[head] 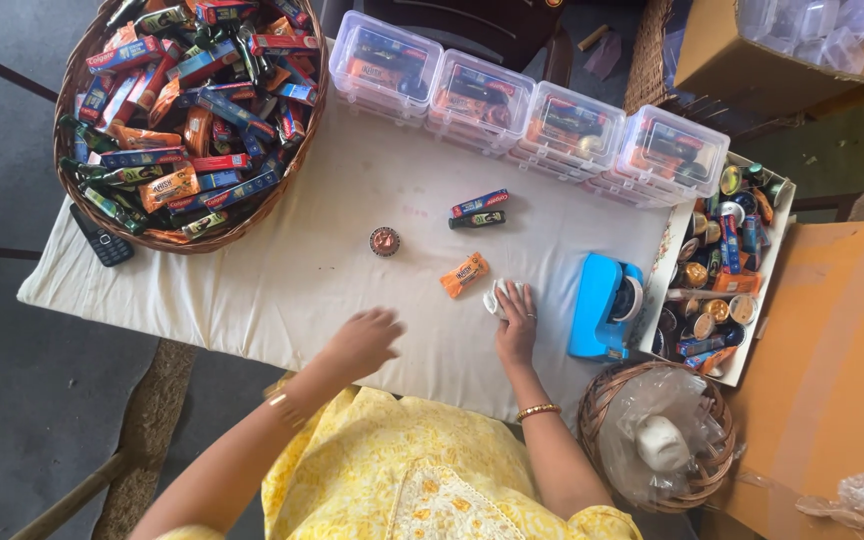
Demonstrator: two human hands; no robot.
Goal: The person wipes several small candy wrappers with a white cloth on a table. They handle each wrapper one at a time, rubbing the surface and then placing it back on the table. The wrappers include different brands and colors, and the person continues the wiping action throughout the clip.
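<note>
My right hand (pixel 517 322), a bangle on its wrist, lies flat on the white cloth (pixel 302 280), fingertips on a small white piece (pixel 495 298). Just left of it lies an orange packet (pixel 464 274). My left hand (pixel 362 340) hovers over the cloth's near edge with fingers curled; nothing shows in it. Farther out lie a blue box (pixel 480 203), a dark green tube (pixel 476 220) and a small round copper tin (pixel 384 241). A blue tape dispenser (pixel 597 305) stands right of my right hand.
A large wicker basket (pixel 182 243) of packets and tubes sits far left, with a black phone (pixel 102 235) beside it. Several clear lidded boxes (pixel 527 110) line the far edge. A white tray (pixel 787 190) of tins is at right, with a small wicker basket (pixel 592 400) and cardboard (pixel 832 370) nearby.
</note>
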